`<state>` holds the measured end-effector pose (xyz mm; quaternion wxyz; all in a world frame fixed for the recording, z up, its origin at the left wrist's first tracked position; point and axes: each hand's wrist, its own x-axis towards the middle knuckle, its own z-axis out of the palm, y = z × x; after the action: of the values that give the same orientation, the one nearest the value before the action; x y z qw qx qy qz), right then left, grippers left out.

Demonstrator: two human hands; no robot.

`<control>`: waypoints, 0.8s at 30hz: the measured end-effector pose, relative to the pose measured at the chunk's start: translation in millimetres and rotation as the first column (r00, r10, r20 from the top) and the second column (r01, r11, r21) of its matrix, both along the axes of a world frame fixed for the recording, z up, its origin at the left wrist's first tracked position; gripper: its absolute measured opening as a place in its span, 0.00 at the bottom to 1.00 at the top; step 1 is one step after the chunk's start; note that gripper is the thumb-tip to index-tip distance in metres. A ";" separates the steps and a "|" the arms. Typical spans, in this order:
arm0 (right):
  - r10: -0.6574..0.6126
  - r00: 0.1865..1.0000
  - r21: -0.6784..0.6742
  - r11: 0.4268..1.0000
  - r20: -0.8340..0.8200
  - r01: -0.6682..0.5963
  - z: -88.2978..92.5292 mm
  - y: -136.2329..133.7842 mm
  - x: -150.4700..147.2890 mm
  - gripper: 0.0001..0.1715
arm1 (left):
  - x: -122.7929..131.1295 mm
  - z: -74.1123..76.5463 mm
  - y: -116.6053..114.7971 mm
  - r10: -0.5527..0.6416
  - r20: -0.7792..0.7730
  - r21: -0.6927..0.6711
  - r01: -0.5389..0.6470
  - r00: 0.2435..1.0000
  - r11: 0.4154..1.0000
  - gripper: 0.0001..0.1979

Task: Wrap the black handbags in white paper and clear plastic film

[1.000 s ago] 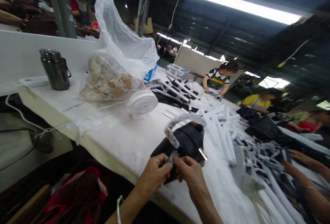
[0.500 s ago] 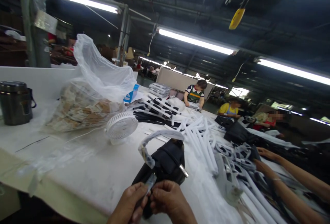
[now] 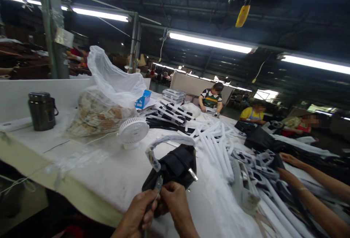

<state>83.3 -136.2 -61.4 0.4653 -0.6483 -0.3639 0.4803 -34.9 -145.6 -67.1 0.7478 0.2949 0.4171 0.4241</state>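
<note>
A black handbag (image 3: 175,165) lies on the white table in front of me, its handle (image 3: 169,140) wrapped in clear plastic and a metal fitting (image 3: 193,174) at its right side. My left hand (image 3: 143,205) is closed around a dark strap whose end (image 3: 158,184) has a clear plastic wrap, at the bag's near edge. Right beside it, my right hand (image 3: 175,198) pinches at the same strap end. What lies between the right fingertips is too small to make out.
A small white fan (image 3: 133,131), a plastic bag of brown pieces (image 3: 95,114) and a dark flask (image 3: 41,112) stand to the left. White wrapped strips (image 3: 216,146) pile up beyond the handbag. At right, a co-worker's hands (image 3: 291,174) reach over wrapped parts.
The view has shifted slightly, so the flask and fan appear further right. Both my hands stay together at the strap, with the right fingers slightly higher on it.
</note>
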 end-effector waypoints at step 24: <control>0.187 0.108 0.156 0.955 -0.976 -0.251 -4.3 -31.0 13.1 0.17 | 0.1 5.1 2.2 -0.072 -0.013 0.132 0.073 0.997 0.989 0.21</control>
<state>96.4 -167.2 -65.7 0.4966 -0.1270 -0.0512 0.8571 -34.8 -143.4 -62.0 0.7399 0.3606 0.3800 0.4221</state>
